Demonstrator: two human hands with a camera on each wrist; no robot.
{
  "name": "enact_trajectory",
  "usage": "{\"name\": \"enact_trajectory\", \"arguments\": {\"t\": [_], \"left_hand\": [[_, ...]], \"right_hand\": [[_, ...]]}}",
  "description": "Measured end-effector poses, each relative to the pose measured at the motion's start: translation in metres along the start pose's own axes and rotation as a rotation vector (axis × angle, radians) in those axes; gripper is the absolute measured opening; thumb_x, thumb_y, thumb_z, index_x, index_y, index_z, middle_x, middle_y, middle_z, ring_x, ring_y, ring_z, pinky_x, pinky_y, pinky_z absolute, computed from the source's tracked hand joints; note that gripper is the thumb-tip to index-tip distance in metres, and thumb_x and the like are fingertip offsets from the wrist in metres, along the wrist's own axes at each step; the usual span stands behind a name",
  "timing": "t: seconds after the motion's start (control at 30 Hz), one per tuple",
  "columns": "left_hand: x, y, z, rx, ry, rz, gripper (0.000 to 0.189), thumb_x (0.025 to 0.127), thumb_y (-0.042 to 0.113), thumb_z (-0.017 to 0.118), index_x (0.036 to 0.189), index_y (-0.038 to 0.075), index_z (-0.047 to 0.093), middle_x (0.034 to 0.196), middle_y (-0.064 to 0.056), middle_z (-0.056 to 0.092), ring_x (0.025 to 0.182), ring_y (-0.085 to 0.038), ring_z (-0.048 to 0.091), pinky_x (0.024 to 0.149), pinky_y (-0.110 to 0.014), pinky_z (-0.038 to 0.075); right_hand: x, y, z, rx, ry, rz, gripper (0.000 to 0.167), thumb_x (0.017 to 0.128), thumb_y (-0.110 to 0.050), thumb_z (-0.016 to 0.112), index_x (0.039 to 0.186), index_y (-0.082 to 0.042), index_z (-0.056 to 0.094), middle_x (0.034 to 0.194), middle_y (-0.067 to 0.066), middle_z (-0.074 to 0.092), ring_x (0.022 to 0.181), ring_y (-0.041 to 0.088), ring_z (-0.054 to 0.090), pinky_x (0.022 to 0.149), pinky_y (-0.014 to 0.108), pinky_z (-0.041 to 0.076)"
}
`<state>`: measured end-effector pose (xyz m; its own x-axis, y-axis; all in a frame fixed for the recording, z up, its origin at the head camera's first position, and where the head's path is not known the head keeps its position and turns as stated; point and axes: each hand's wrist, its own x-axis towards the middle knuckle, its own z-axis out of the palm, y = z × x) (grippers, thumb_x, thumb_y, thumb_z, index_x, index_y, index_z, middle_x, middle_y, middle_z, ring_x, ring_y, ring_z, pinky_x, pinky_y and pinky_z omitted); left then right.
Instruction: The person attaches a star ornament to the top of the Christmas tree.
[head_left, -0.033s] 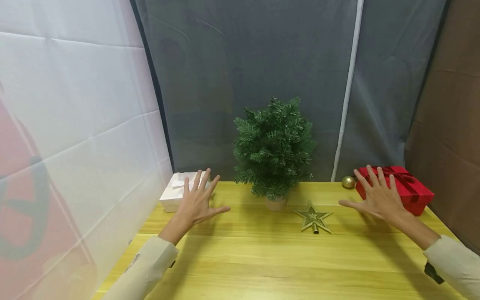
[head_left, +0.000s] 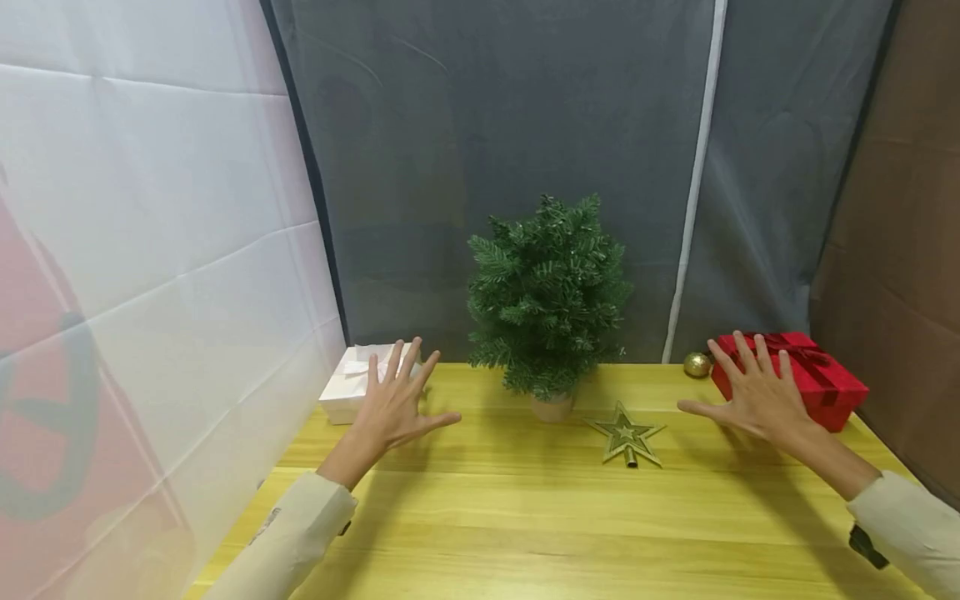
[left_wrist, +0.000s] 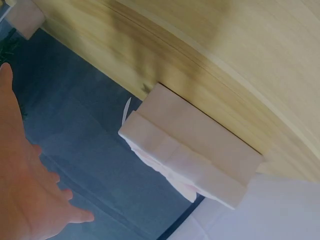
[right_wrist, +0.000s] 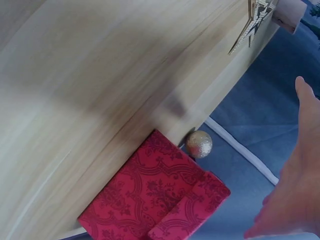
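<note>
My left hand point(head_left: 392, 408) is spread wide, palm down, above the table in front of a white gift box point(head_left: 347, 408) with a pale bow. Part of that box is hidden behind the fingers in the head view. On the other side, my right hand point(head_left: 761, 402) is spread likewise and overlaps the left end of a red patterned gift box point(right_wrist: 150, 185) with a dark red ribbon. Neither hand holds anything. Between them lies a gold star tree topper point(head_left: 625, 433), and a small green artificial Christmas tree point(head_left: 551, 300) stands behind it in a pale pot point(head_left: 552, 408).
A gold glitter ball point(head_left: 697, 364) sits by the left end of the red box near the table's back edge. Grey cloth point(head_left: 480, 125) hangs behind the wooden table point(head_left: 525, 525). A white panel point(head_left: 187, 183) closes the left side, a brown one point(head_left: 892, 208) the right.
</note>
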<state>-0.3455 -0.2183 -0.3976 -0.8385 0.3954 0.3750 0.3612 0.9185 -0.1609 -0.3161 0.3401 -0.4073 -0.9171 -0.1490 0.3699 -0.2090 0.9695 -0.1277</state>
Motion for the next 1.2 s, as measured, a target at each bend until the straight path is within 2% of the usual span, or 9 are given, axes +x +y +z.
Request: {"name": "enact_trajectory", "arguments": {"t": [0.27, 0.57, 0.8, 0.93, 1.07, 1.2], "left_hand": [[0.000, -0.003, 0.001, -0.005, 0.019, 0.010, 0.112, 0.081, 0.087, 0.058, 0.166, 0.019, 0.030, 0.172, -0.017, 0.013, 0.158, -0.042, 0.012, 0.119, -0.074, 0.013], [0.003, -0.011, -0.005, 0.025, 0.040, 0.026, 0.108, 0.084, 0.085, 0.056, 0.165, 0.018, 0.031, 0.172, -0.017, 0.015, 0.156, -0.044, 0.016, 0.119, -0.074, 0.017], [0.014, -0.012, -0.018, 0.054, 0.049, 0.040, 0.106, 0.087, 0.084, 0.054, 0.166, 0.019, 0.029, 0.172, -0.017, 0.016, 0.155, -0.044, 0.021, 0.118, -0.074, 0.017], [0.021, -0.012, -0.027, 0.045, 0.079, 0.052, 0.102, 0.088, 0.082, 0.056, 0.165, 0.020, 0.031, 0.171, -0.018, 0.019, 0.155, -0.043, 0.022, 0.118, -0.074, 0.019], [0.030, -0.013, -0.037, 0.051, 0.111, 0.061, 0.101, 0.088, 0.081, 0.056, 0.165, 0.021, 0.031, 0.170, -0.017, 0.022, 0.154, -0.043, 0.024, 0.118, -0.072, 0.021], [0.037, -0.014, -0.050, 0.083, 0.116, 0.054, 0.101, 0.089, 0.081, 0.054, 0.166, 0.022, 0.029, 0.170, -0.016, 0.023, 0.154, -0.041, 0.026, 0.118, -0.071, 0.024]], "right_hand": [[-0.002, 0.003, 0.002, -0.004, -0.012, -0.005, 0.116, 0.083, -0.079, 0.065, 0.166, -0.011, 0.022, 0.168, 0.033, 0.011, 0.153, 0.058, 0.004, 0.116, 0.079, -0.001], [-0.004, 0.000, 0.002, 0.020, -0.010, -0.011, 0.114, 0.083, -0.077, 0.066, 0.165, -0.009, 0.025, 0.168, 0.033, 0.012, 0.153, 0.058, 0.005, 0.117, 0.076, -0.004], [-0.005, -0.003, 0.003, 0.002, -0.014, -0.029, 0.114, 0.084, -0.078, 0.065, 0.164, -0.007, 0.028, 0.165, 0.034, 0.019, 0.152, 0.059, 0.008, 0.117, 0.077, 0.001], [-0.007, -0.006, 0.005, -0.012, -0.012, -0.041, 0.113, 0.083, -0.078, 0.066, 0.162, -0.004, 0.033, 0.165, 0.034, 0.021, 0.151, 0.059, 0.013, 0.117, 0.077, 0.004], [-0.008, -0.010, 0.008, 0.009, -0.029, -0.040, 0.113, 0.083, -0.077, 0.067, 0.162, -0.004, 0.033, 0.166, 0.032, 0.020, 0.151, 0.058, 0.012, 0.118, 0.076, 0.002], [-0.009, -0.015, 0.012, 0.048, -0.059, -0.046, 0.109, 0.084, -0.076, 0.067, 0.161, -0.006, 0.035, 0.166, 0.033, 0.020, 0.151, 0.059, 0.011, 0.119, 0.074, -0.001]]}}
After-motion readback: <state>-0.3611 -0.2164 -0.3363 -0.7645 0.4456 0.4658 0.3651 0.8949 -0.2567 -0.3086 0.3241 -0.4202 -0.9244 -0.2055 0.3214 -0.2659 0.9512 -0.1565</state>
